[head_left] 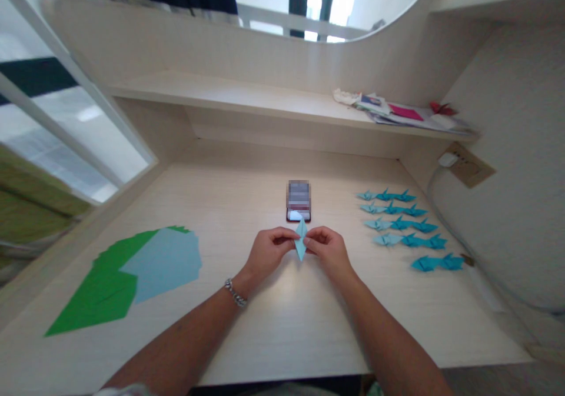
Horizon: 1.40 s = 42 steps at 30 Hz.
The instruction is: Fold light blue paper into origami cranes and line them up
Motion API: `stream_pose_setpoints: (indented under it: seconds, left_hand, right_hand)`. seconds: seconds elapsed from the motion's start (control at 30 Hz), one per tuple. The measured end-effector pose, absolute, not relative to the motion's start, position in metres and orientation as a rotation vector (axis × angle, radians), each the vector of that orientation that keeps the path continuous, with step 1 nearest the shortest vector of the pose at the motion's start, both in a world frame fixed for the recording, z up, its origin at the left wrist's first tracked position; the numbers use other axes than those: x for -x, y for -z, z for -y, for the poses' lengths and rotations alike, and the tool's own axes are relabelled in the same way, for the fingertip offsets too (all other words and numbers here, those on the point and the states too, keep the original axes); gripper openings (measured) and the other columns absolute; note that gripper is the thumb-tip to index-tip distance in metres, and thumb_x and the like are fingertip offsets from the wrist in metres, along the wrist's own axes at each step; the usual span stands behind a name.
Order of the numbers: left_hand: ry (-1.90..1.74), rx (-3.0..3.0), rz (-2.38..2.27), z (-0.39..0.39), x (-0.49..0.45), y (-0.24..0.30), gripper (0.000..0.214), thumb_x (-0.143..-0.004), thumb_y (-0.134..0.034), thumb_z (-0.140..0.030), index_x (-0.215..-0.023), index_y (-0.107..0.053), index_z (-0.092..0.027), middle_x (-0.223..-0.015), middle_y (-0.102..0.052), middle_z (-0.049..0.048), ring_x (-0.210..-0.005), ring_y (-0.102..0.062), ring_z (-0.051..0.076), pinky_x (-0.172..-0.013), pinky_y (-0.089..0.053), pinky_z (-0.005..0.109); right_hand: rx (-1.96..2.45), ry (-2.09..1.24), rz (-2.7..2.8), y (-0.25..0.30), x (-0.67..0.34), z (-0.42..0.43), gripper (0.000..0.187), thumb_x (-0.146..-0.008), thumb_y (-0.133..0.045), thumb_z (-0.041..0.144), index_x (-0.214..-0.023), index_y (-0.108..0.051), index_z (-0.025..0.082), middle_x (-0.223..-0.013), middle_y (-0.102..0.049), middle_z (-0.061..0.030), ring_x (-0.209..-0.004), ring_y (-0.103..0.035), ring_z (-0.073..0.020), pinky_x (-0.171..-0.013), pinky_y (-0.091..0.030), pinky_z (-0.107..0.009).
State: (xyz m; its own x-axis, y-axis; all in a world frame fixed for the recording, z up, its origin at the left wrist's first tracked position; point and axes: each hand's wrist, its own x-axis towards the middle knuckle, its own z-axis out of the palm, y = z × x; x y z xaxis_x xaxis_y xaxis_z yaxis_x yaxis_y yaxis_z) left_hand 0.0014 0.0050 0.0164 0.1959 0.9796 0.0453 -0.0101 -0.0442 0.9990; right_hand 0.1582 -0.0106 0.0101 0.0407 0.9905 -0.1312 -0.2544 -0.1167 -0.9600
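Observation:
A small light blue folded paper piece (301,238), long and pointed at both ends, is held upright over the middle of the desk. My left hand (268,251) pinches its left side and my right hand (329,249) pinches its right side, fingers closed on it. My left wrist wears a metal bracelet (235,293). A phone (299,201) lies flat just behind the paper.
Rows of several finished blue paper cranes (404,225) sit on the desk at the right. Green and light blue paper sheets (132,272) lie at the left. Papers (406,113) rest on the back shelf; a wall socket with a cable (454,162) is at far right.

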Motion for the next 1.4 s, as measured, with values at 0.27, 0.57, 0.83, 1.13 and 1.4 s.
stream_pose_setpoints:
  seconds: [0.27,0.57,0.83,1.13,1.4]
  left_hand:
    - [-1.124,-1.211,-0.965,-0.004,-0.005,-0.009,0.017,-0.067,-0.07,-0.019,-0.077,-0.056,-0.015,-0.069,-0.063,-0.0001,-0.064,-0.062,0.013,-0.062,-0.051,0.025]
    - [-1.176,-1.224,-1.02,0.0,-0.01,-0.013,0.026,-0.063,-0.074,-0.018,-0.078,-0.053,-0.015,-0.067,-0.061,-0.0014,-0.062,-0.06,0.011,-0.058,-0.048,0.021]
    - [-1.225,-1.127,-1.047,-0.001,-0.01,-0.012,0.035,-0.063,-0.075,-0.024,-0.088,-0.052,-0.016,-0.064,-0.066,0.0,-0.06,-0.064,0.015,-0.059,-0.05,0.025]
    - [-1.095,-1.132,-1.012,-0.004,-0.006,-0.014,0.045,-0.062,-0.075,-0.024,-0.101,-0.055,-0.014,-0.068,-0.068,0.0016,-0.061,-0.064,0.015,-0.06,-0.049,0.025]
    - [-1.225,-1.019,-1.019,-0.007,-0.005,-0.013,0.047,-0.059,-0.078,-0.027,-0.097,-0.053,-0.015,-0.068,-0.068,0.0013,-0.059,-0.064,0.015,-0.061,-0.051,0.028]
  right_hand:
    - [1.135,-1.303,0.989,0.003,-0.16,0.006,0.025,-0.054,-0.078,0.024,-0.068,-0.058,0.017,-0.061,-0.062,0.0021,-0.056,-0.058,-0.0123,-0.057,-0.049,-0.026]
    - [1.169,-1.182,1.02,0.001,-0.157,0.007,0.03,-0.057,-0.077,0.026,-0.071,-0.052,0.018,-0.059,-0.057,0.0048,-0.052,-0.055,-0.0106,-0.052,-0.045,-0.023]
    - [1.14,-1.304,0.982,-0.006,-0.153,0.01,0.049,-0.058,-0.076,0.033,-0.098,-0.051,0.019,-0.067,-0.064,0.0014,-0.06,-0.062,-0.015,-0.06,-0.049,-0.028]
    - [1.139,-1.342,1.093,-0.001,-0.155,0.012,0.042,-0.059,-0.076,0.024,-0.095,-0.054,0.019,-0.063,-0.061,0.0043,-0.055,-0.057,-0.011,-0.055,-0.044,-0.023]
    - [1.148,-1.363,1.118,0.0,-0.154,0.011,0.036,-0.062,-0.073,0.026,-0.093,-0.056,0.019,-0.058,-0.061,0.0035,-0.055,-0.059,-0.0139,-0.057,-0.047,-0.027]
